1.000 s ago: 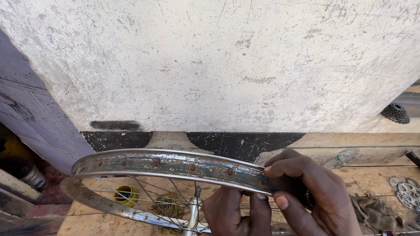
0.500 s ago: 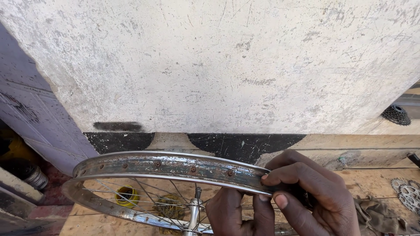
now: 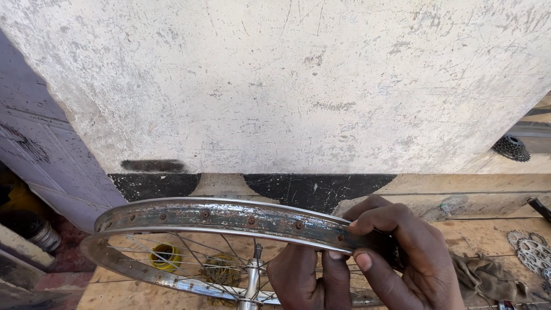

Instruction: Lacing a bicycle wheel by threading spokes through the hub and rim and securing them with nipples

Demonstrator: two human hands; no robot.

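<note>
- Markings: a black painted band [image 3: 315, 186] runs along the foot of the wall, broken by a bare, pale arch-shaped patch. A separate short black stripe [image 3: 152, 165] sits on the white plaster just above the band, at left. No package or readable label is visible.
- Wheel rim [image 3: 229, 218]: a spoked bicycle wheel without a tyre, held tilted in the lower half of the view, in front of the wall base and above the table. The rim channel faces the camera; it is dull silver with rust patches and a row of spoke holes. Thin spokes run inward to the hub [image 3: 252, 281], whose axle points up.
- Right hand [image 3: 402, 252]: the fingers are curled closed over the right end of the rim, with the thumb pressed against its near edge.
- Left hand [image 3: 310, 278]: it sits below the rim, just beside the right hand, fingers pointing up and touching the rim's underside. Whether it grips cannot be told.
- Table [image 3: 488, 229]: worn, stained wood. A toothed chainring [image 3: 531, 250] lies at the right edge, with a crumpled dark rag [image 3: 488, 278] near it.
- A yellow ring-shaped object [image 3: 163, 255] lies on the table, seen through the spokes.
- A dark sprocket cluster [image 3: 511, 147] rests on a ledge at far right.
- Room: the wall [image 3: 287, 86] is rough white plaster, scratched and speckled. A grey-violet panelled surface [image 3: 40, 155] adjoins it at left.
</note>
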